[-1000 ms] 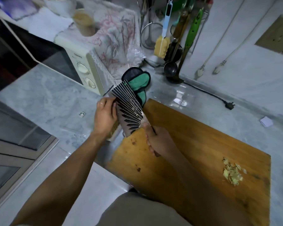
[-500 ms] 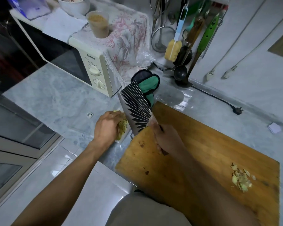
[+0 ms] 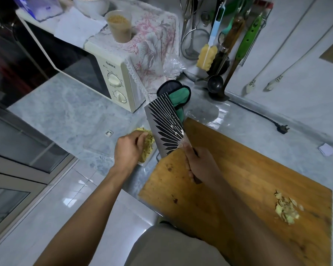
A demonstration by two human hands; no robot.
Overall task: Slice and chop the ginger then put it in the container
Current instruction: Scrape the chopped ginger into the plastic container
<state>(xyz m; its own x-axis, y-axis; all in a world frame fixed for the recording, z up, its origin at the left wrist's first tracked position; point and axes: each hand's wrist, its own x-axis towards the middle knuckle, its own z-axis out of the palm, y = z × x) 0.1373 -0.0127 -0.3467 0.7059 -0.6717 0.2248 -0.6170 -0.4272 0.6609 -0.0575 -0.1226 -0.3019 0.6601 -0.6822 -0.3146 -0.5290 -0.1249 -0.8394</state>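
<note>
- Chopped ginger (image 3: 148, 145): yellow heap in a clear container (image 3: 142, 163) on the grey marble desk (image 3: 69, 112), just left of the cutting board's near-left corner. Container mostly hidden by hand and ginger; only its near edge shows.
- Second small heap of ginger scraps (image 3: 285, 208) lies on the wooden cutting board (image 3: 248, 160), near its right edge, well apart from the container.
- Left hand (image 3: 128, 148): over the container, fingers curled down onto the ginger heap, fingertips touching it. Cannot tell whether this grip grasps pieces or only presses on them.
- Right hand (image 3: 200, 164): grip clenched around the handle of a cleaver (image 3: 164, 127). Blade broad, with a dark fan-line pattern, tilted up and away, flat side facing the camera, directly right of the ginger heap and above the board's far-left corner.
- Green and black oven mitt (image 3: 178, 95) on the desk behind the blade tip.
- Cream microwave (image 3: 112, 73) at the far left of the desk, floral cloth (image 3: 152, 41) over its top, with a plastic cup of tan grains (image 3: 119, 25) on it.
- Utensil rack (image 3: 229, 35) at the back: yellow sponge brush (image 3: 207, 56), dark ladle (image 3: 215, 83), green-handled tool (image 3: 248, 37).
- Black power plug (image 3: 283, 129) lies on the desk beyond the board.
</note>
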